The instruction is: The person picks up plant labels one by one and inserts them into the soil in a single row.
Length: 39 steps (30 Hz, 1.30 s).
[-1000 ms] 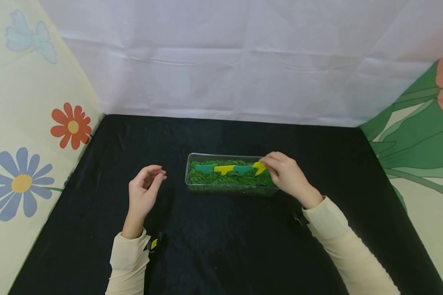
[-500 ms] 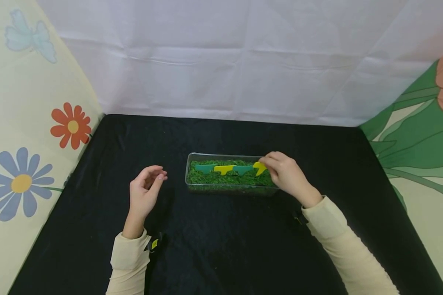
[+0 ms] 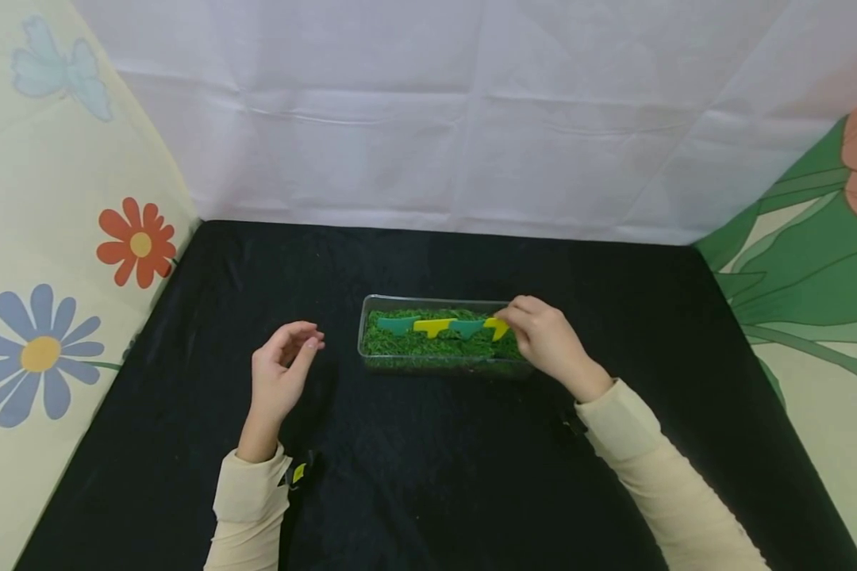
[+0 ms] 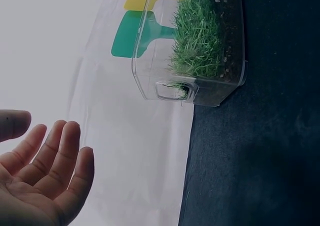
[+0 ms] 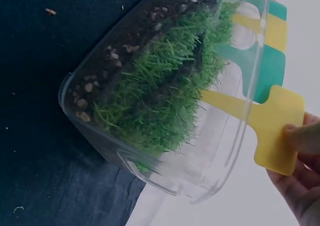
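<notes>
My right hand point(image 3: 548, 341) pinches the top of a yellow T-shaped plant label point(image 5: 280, 128) between thumb and fingers. The label's narrow stem reaches into the green grass point(image 5: 165, 86) near the right end of a clear plastic planter box point(image 3: 443, 361). To its left, a green label point(image 3: 467, 328), another yellow label point(image 3: 432, 327) and a second green label point(image 3: 397, 326) stand in a row in the grass. My left hand point(image 3: 280, 366) hovers left of the box, fingers loosely bent, holding nothing; the left wrist view shows its palm and fingers point(image 4: 47, 168) apart from the box.
Black cloth point(image 3: 428, 460) covers the table under the box. A white sheet point(image 3: 464, 119) hangs behind it. Flower-printed panels stand on the left point(image 3: 64, 198) and right point(image 3: 821, 262). Dark soil with small pebbles point(image 5: 85, 98) shows through the box wall.
My right hand has shifted slightly left with the yellow label, bringing it closer to the neighbouring green one. My left hand has hardly moved.
</notes>
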{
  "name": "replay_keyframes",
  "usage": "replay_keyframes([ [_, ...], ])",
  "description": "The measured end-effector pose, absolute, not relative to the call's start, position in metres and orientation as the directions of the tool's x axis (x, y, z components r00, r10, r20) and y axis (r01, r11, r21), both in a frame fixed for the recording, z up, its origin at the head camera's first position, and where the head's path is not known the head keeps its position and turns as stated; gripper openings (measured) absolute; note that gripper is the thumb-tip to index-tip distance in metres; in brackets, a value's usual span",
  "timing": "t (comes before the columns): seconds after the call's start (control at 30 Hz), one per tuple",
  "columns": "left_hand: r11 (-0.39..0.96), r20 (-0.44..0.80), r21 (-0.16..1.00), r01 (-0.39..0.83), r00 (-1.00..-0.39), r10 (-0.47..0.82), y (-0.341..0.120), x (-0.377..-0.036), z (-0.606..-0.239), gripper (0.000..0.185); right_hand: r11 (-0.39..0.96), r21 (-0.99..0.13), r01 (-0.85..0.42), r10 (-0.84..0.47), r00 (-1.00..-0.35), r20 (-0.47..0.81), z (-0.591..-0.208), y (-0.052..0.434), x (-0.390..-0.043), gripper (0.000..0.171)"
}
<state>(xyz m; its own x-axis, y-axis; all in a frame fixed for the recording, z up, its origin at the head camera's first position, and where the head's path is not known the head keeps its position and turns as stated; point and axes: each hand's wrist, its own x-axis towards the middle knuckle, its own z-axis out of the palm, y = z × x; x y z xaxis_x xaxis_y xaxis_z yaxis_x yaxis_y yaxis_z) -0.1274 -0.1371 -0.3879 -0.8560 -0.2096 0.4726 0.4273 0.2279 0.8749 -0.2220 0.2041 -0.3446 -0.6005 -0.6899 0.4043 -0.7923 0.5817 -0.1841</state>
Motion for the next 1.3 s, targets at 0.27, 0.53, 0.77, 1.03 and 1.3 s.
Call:
replay_keyframes([
  [0.27,0.229,0.467,0.877,0.422,-0.860,-0.205,-0.135,-0.128,-0.387,0.015,0.577,-0.197,-0.793,-0.673,-0.598,0.435,-0.348,0.206,-0.222,0.016],
  [0.53,0.212,0.460,0.882,0.422,-0.867,-0.192,-0.135,-0.130,-0.392,0.012,0.577,-0.213,-0.788,-0.664,-0.605,0.439,-0.349,0.206,-0.223,0.016],
  [0.77,0.223,0.472,0.875,0.430,-0.862,-0.188,-0.129,-0.127,-0.379,0.014,0.570,-0.187,-0.800,-0.688,-0.589,0.425,-0.352,0.203,-0.223,0.019],
  [1.03,0.238,0.472,0.873,0.426,-0.861,-0.190,-0.132,-0.127,-0.385,0.015,0.574,-0.201,-0.794,-0.694,-0.602,0.394,-0.356,0.202,-0.224,0.020],
  [1.3,0.241,0.474,0.872,0.427,-0.860,-0.189,-0.136,-0.128,-0.392,0.014,0.573,-0.204,-0.794,-0.689,-0.601,0.405,-0.358,0.203,-0.226,0.020],
])
